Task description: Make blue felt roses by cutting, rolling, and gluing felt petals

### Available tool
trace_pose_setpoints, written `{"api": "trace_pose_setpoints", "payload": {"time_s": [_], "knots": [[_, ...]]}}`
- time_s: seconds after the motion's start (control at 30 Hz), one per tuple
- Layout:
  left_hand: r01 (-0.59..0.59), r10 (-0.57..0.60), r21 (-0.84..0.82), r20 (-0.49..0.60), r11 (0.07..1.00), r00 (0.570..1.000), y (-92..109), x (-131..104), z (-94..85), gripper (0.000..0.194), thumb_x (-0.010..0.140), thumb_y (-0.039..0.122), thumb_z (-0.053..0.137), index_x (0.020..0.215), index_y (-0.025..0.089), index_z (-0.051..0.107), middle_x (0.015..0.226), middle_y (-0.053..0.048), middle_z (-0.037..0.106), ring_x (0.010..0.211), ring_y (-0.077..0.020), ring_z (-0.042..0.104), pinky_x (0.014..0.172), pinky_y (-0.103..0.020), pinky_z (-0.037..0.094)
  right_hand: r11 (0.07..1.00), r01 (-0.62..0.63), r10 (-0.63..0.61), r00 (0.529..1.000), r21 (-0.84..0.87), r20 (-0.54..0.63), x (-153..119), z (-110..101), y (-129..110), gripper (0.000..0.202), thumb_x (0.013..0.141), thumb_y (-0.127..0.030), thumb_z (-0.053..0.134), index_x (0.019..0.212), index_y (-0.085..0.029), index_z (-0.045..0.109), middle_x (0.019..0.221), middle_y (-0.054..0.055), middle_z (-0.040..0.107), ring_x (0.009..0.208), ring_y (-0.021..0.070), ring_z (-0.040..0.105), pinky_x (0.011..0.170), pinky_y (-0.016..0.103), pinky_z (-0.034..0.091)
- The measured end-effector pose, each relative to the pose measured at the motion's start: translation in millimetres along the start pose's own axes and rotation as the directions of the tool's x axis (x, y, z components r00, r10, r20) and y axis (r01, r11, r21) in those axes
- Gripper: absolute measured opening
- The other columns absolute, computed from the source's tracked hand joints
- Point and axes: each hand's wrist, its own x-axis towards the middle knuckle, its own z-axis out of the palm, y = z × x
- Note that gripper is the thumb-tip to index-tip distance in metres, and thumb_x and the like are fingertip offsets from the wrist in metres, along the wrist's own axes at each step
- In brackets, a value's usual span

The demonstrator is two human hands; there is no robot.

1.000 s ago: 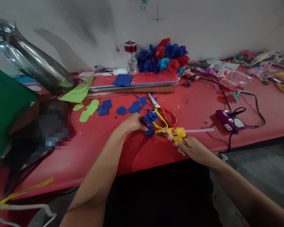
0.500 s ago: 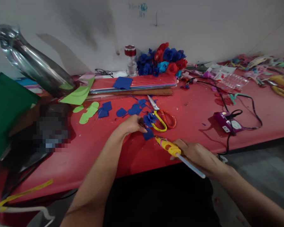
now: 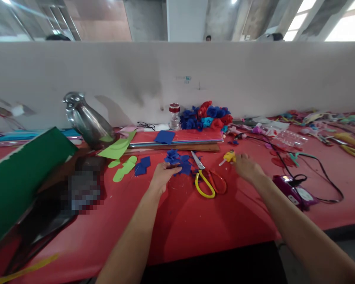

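Note:
My left hand (image 3: pixel 162 176) is low over the table, its fingers closed at a blue paper flower (image 3: pixel 172 155); the exact grip is partly hidden. Cut blue paper pieces (image 3: pixel 184 166) lie just right of those fingertips. Farther right, my right hand (image 3: pixel 248 167) is closed around a small yellow glue gun (image 3: pixel 230 156), with a pale glue stick jutting out toward the left. Between the hands lie scissors (image 3: pixel 206 184) with one yellow and one red handle, blades pointing away from me.
Green petals (image 3: pixel 124 169) and blue squares (image 3: pixel 142 165) lie left. Behind are stacked sheets (image 3: pixel 177 138), a metal jug (image 3: pixel 90 120), a glass bottle (image 3: pixel 174 117) and red and blue paper flowers (image 3: pixel 208 115). A purple power socket (image 3: pixel 294 192) with black cables sits right.
The view has tilted up. My right hand has moved the glue gun away from the blue square, to the right beyond the scissors. My left hand and the flower have shifted left of the scissors.

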Motion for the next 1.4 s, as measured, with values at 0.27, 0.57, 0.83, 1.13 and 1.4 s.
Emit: {"api": "trace_pose_setpoints", "payload": {"time_s": [0.27,0.57,0.83,1.13,1.4], "knots": [[-0.125,0.122,0.062,0.057,0.990,0.991,-9.0,4.8,-0.5,0.024,0.046,0.020,0.081,0.069,0.016,0.074,0.074,-0.005,0.076,0.070,-0.0200,0.067,0.078,-0.035,0.053,0.741,0.470,-0.448,0.878,0.480,-0.169,0.8,-50.9,-100.5,0.036,0.083,-0.030,0.053,0.115,-0.022,0.067,0.120,0.008,0.067,0.111,0.0261,0.057,0.091,0.036,0.041],[-0.208,0.171,0.287,0.150,0.935,0.974,-21.9,11.1,-3.0,0.020,0.057,0.010,0.070,0.075,0.017,0.073,0.076,-0.001,0.075,0.073,-0.0182,0.065,0.073,-0.028,0.050,0.730,0.429,-0.482,0.875,0.532,-0.044,-2.0,-40.2,-130.8,0.018,0.077,-0.023,0.056,0.084,-0.021,0.073,0.102,0.008,0.074,0.099,0.0250,0.065,0.076,0.030,0.040],[-0.239,0.243,0.152,-0.014,0.959,0.970,-14.0,1.4,3.9,0.021,0.074,0.032,0.067,0.090,0.018,0.065,0.084,-0.002,0.068,0.067,-0.0113,0.055,0.068,-0.023,0.045,0.291,0.099,-0.105,0.992,0.951,-0.071,8.0,-27.5,-113.3,0.022,0.074,-0.035,0.059,0.077,-0.020,0.075,0.079,0.005,0.075,0.074,0.0196,0.065,0.069,0.029,0.045],[-0.149,0.148,-0.203,-0.020,0.968,0.989,-4.0,-6.9,9.1,0.018,0.070,0.033,0.073,0.072,0.018,0.062,0.073,0.002,0.060,0.058,-0.0071,0.047,0.060,-0.020,0.040,-0.545,-0.199,0.007,0.970,0.815,0.241,13.0,-25.1,-117.8,0.025,0.049,-0.034,0.083,0.061,-0.017,0.071,0.057,-0.001,0.066,0.049,0.0086,0.049,0.047,0.023,0.036],[-0.164,0.167,-0.155,0.004,0.974,0.986,-15.2,-5.5,11.2,0.019,0.066,0.037,0.075,0.070,0.021,0.064,0.079,0.001,0.064,0.081,-0.0142,0.058,0.083,-0.029,0.045,-0.668,-0.258,-0.048,0.951,0.698,0.306,8.3,-31.5,-123.8,0.023,0.048,-0.028,0.085,0.060,-0.016,0.069,0.053,-0.002,0.063,0.050,0.0087,0.051,0.048,0.023,0.039]]}}
